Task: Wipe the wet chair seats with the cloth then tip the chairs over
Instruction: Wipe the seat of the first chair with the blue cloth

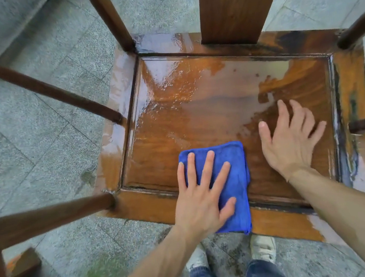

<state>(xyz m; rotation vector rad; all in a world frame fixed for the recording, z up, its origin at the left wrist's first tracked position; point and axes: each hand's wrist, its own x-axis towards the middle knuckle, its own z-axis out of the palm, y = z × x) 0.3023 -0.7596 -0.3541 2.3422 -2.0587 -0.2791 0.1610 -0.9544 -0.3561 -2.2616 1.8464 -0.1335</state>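
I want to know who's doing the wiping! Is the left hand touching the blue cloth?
Touching. The head view shows the left hand lying flat on top of the cloth, fingers spread across it, pressing it onto the seat.

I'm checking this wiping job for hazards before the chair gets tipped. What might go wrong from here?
1. The seat still carries a broad sheet of water at its far left; the small folded blue cloth under the left hand may saturate and merely smear it.
2. The right hand lies bare on the slick wood and might slip.
3. The paving looks damp, so footing may be poor when tipping.
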